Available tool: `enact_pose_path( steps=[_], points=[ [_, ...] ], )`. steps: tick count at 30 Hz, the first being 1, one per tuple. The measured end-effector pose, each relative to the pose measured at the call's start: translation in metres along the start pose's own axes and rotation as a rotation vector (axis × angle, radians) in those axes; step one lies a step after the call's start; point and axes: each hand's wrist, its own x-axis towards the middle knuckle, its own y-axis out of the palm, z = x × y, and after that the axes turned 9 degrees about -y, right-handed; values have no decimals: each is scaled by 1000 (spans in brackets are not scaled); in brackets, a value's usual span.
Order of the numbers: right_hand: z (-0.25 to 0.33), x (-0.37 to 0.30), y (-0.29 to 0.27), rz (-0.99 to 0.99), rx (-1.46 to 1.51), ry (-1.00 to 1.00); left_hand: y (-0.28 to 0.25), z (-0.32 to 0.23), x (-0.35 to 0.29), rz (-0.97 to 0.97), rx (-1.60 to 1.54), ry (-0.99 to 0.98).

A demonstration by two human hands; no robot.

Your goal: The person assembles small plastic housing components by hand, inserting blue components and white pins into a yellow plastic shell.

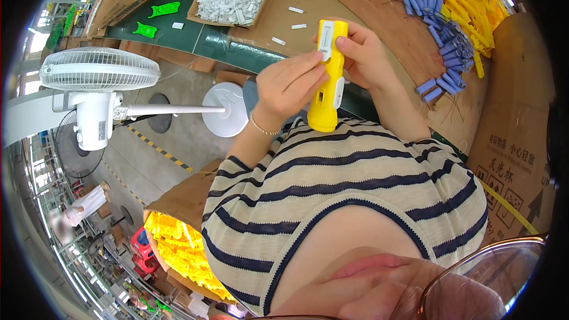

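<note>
Firmly, my right hand point(372, 56) clamps the far end of the yellow flashlight point(323, 109), thumb by its white panel point(326, 41), while my left hand point(287, 88) lays its fingertips against the left side, though I cannot tell whether they grip. I hold it upright before my striped shirt point(344, 181), at the table's point(219, 46) near edge. Beyond lie white strips point(278, 41) and, far left, a carton point(222, 22) of white parts, with blue cylinders point(446, 86) to the right.
</note>
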Motion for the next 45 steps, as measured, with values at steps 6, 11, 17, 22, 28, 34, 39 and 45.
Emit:
enact_pose_path(
  steps=[6,11,17,22,28,34,39,45],
  points=[
    [10,0,3,-28,-34,-57,-4,-18,-6,201,-141,-330],
    [9,2,4,-105,-177,-83,-5,-32,-2,366,-59,-418],
    [14,4,-2,-23,-304,-14,9,-27,-17,284,-194,-493],
    [7,-1,13,173,-207,77,2,-5,-20,73,-380,-616],
    [10,0,16,214,-235,111,-5,-2,-7,124,-558,-702],
    [10,1,17,354,-122,167,-7,-1,-8,105,-184,-396],
    [5,4,23,16,-403,-81,12,-13,-24,85,-732,-1051],
    [-3,5,35,-75,-678,-345,29,-28,-37,235,-718,-1078]
  ],
)
